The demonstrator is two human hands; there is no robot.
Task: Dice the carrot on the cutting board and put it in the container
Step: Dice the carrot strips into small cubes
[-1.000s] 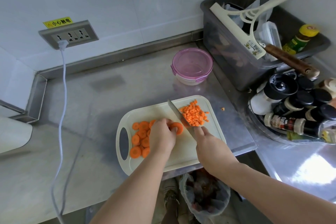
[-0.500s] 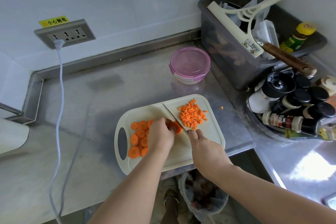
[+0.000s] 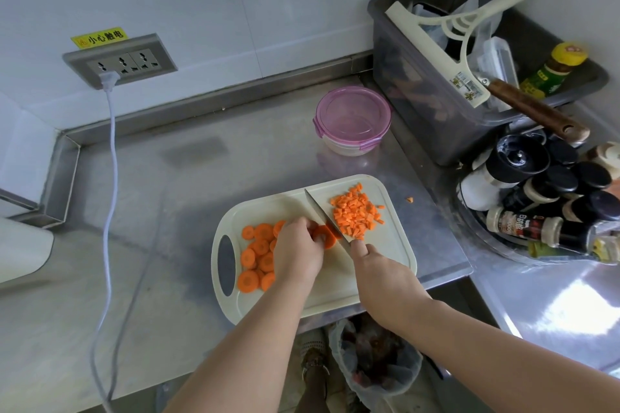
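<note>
The job is sitting somewhere near its middle, by the look of it. On the right part of the cutting board [image 3: 397, 246] a heap of diced carrot [image 3: 357, 211] is lying finished, while on the left part a cluster of whole carrot rounds [image 3: 258, 255] is waiting to be cut. Between the two, the left hand [image 3: 297, 251] is curling its fingers down onto a single round [image 3: 324, 238] and pinning it to the board, and the right hand [image 3: 382, 275] is gripping the knife [image 3: 321, 213], its handle hidden under the palm and one finger reaching forward to the blade. The blade is resting edge-down against that round, beside the diced heap. One stray piece [image 3: 409, 200] is lying on the table [image 3: 201, 178] just off the board's right edge. The container [image 3: 352, 117] is standing behind the board, apart from it, seemingly with its pink lid on and no carrot showing inside. So the remaining rounds are calling for dicing, and the whole transfer into the container is not yet begun.
</note>
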